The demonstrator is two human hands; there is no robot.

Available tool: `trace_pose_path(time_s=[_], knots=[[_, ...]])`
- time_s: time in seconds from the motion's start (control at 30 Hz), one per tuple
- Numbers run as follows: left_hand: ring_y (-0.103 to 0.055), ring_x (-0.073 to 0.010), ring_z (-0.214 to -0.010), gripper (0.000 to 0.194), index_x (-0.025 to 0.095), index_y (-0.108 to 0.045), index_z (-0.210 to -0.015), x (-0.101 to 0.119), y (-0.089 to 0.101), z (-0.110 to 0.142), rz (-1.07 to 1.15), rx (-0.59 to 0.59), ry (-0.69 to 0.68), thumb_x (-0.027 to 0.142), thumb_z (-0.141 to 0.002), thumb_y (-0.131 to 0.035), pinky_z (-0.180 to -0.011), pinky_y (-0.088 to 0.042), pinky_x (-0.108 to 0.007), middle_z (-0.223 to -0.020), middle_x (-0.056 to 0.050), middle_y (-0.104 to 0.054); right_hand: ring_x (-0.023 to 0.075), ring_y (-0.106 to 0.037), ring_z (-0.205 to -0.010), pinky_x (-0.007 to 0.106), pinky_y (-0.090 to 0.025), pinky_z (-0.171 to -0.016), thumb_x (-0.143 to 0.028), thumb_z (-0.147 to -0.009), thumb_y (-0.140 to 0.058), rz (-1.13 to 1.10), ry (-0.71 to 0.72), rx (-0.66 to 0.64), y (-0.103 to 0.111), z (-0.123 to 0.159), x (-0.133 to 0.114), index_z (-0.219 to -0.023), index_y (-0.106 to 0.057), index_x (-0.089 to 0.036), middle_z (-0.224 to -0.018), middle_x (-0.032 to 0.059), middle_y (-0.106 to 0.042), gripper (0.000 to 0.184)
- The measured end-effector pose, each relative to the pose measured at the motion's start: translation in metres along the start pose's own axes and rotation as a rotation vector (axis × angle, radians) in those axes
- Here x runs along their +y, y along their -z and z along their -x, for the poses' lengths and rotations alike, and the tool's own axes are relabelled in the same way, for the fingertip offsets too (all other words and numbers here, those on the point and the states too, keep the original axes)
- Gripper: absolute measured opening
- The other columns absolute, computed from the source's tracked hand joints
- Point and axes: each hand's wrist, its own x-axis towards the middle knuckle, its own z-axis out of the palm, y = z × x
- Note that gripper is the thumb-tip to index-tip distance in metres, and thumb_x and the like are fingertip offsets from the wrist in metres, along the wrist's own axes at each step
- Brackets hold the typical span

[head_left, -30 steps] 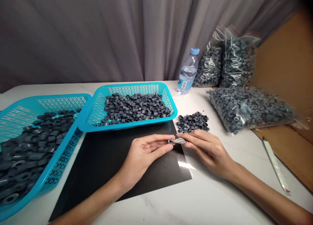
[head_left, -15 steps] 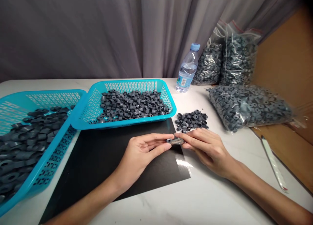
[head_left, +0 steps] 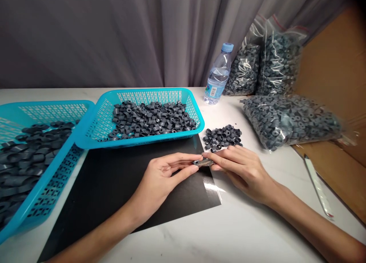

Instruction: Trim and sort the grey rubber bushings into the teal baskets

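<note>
My left hand (head_left: 164, 175) pinches a small grey plastic part (head_left: 196, 162) with a dark hole between thumb and fingertips. Directly against it lies a small flat silvery tool (head_left: 205, 162), its far end covered by the fingers of my right hand (head_left: 243, 171). The tool's exact kind is hard to make out. Both hands are closed and their index fingertips nearly meet above these pieces, over the right edge of a black sheet (head_left: 114, 186). Just beyond my right hand, a loose pile of small dark grey parts (head_left: 223, 136) lies on the white table.
Two turquoise baskets, one at left (head_left: 54, 179) and one at the back (head_left: 154, 139), hold many grey parts. A water bottle (head_left: 219, 74), filled standing bags (head_left: 278, 64) and a lying bag (head_left: 291, 120) are behind. At right lies a white-handled pen-like tool (head_left: 317, 185) beside cardboard (head_left: 337, 167).
The view has shifted slightly, so most things sit a little higher and further left. Both hands keep the same grip, with the held pieces tilted slightly differently.
</note>
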Motion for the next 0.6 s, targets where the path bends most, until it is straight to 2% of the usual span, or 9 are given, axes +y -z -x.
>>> trace_pose_path(time_s=[0.27, 0.6], knots=[[-0.075, -0.0121, -0.104, 0.019, 0.028, -0.081, -0.1, -0.0009, -0.0002, -0.0009, 0.0, -0.006, -0.001, 0.018, -0.084, -0.078, -0.097, -0.056, -0.014, -0.107, 0.005, -0.081, 0.0173, -0.057, -0.077, 0.032, -0.041, -0.069, -0.02, -0.103, -0.055, -0.02, 0.004, -0.001, 0.0013, -0.0008, -0.0004, -0.133, -0.061, -0.011, -0.095, 0.0071, -0.072, 0.031], [-0.076, -0.0147, -0.104, 0.016, 0.027, -0.081, -0.099, -0.0009, -0.0002, -0.0006, -0.014, -0.011, -0.008, 0.02, -0.085, -0.078, -0.098, -0.057, -0.018, -0.107, 0.003, -0.081, 0.0176, -0.056, -0.078, 0.033, -0.041, -0.069, -0.016, -0.102, -0.056, -0.039, 0.0, -0.006, 0.0004, -0.0003, -0.0001, -0.133, -0.061, -0.01, -0.096, 0.0073, -0.072, 0.032]])
